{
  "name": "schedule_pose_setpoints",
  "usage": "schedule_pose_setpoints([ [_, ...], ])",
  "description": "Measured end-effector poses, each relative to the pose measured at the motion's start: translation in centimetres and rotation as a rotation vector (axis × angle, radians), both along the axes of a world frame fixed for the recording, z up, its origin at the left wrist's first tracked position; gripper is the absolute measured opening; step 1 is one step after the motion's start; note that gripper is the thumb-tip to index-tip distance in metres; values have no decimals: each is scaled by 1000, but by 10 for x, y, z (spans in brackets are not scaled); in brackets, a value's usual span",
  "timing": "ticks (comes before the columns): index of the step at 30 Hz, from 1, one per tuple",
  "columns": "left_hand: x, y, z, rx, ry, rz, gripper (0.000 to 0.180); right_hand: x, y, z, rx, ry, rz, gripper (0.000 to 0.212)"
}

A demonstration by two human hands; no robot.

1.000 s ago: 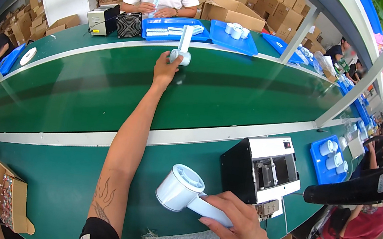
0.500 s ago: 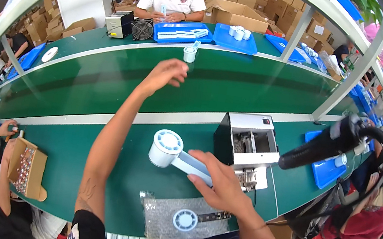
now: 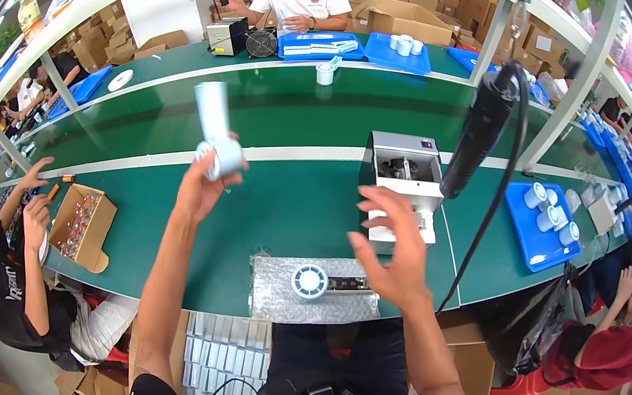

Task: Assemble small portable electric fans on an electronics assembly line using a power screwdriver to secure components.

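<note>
A light-blue handheld fan (image 3: 225, 156) with a round head and a flat handle is held by its head in my left hand (image 3: 202, 190). Its handle points up and looks blurred. My right hand (image 3: 399, 250) has its fingers apart and holds nothing, just in front of the silver-and-black screw feeder (image 3: 406, 158). Below, between my forearms, a second fan (image 3: 310, 281) lies on bubble wrap (image 3: 273, 301), its handle uncovered to show a dark circuit board (image 3: 347, 283). A black electric screwdriver (image 3: 477, 131) hangs beyond my right hand.
A third fan (image 3: 325, 74) stands on the far green strip. To the right, a blue tray (image 3: 525, 235) holds several round parts. At left sits a cardboard box (image 3: 100, 224) of small parts, beside a co-worker (image 3: 13, 284). Another person (image 3: 299, 1) sits opposite.
The fan has gone from my right hand to my left, and sits further left. My right hand has opened. The screwdriver has swung from slanting to nearly upright. My view has shifted.
</note>
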State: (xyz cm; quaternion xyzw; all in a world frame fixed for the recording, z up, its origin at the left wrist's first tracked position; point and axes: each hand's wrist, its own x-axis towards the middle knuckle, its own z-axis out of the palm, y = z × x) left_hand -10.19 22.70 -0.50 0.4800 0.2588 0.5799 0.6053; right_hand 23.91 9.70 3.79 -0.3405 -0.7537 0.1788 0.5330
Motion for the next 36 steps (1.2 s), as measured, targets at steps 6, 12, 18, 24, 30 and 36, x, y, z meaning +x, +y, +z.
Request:
schedule_pose_setpoints([
  [6,13,14,-31,-28,-74,287,69,58,-37,-91,-76,156,-257,32],
  [12,38,28,-52,137,197,191,67,89,-50,-108,-459,459,-375,5],
  [18,25,21,-63,85,355,217,58,79,-35,-120,-457,231,-324,7],
  [24,32,13,-64,117,434,230,54,80,-43,-118,-470,168,-382,7],
  [30,41,6,-56,140,507,268,52,80,-45,-117,-484,122,-408,6],
  [36,40,9,-61,197,554,263,51,77,-43,-119,-427,102,-443,4],
])
